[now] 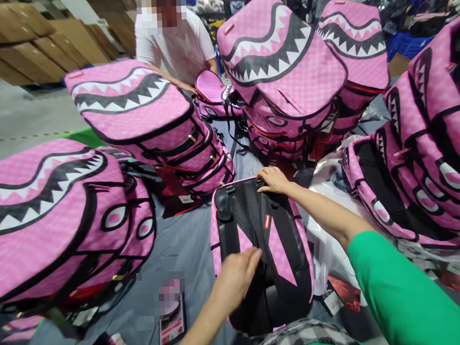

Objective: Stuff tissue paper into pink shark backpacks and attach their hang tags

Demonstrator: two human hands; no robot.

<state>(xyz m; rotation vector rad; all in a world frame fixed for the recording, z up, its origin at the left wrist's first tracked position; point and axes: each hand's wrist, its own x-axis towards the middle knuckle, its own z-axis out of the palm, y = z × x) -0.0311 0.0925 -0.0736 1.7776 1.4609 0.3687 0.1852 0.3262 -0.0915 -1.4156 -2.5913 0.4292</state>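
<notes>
A pink and black backpack lies in front of me with its back panel and shoulder straps facing up. My right hand is closed at its top edge, fingers curled over the black strap beside a buckle. Lower down, my left hand rests over the middle of the back panel, its fingers bent and pressed together. What those fingers hold, if anything, is hidden. A small red label shows between the straps.
Stacks of pink shark-mouth backpacks stand at the left, behind and at the far right. A phone lies on the grey cloth. Red tags and clear plastic are to the right. Opposite, a person handles a small pink bag.
</notes>
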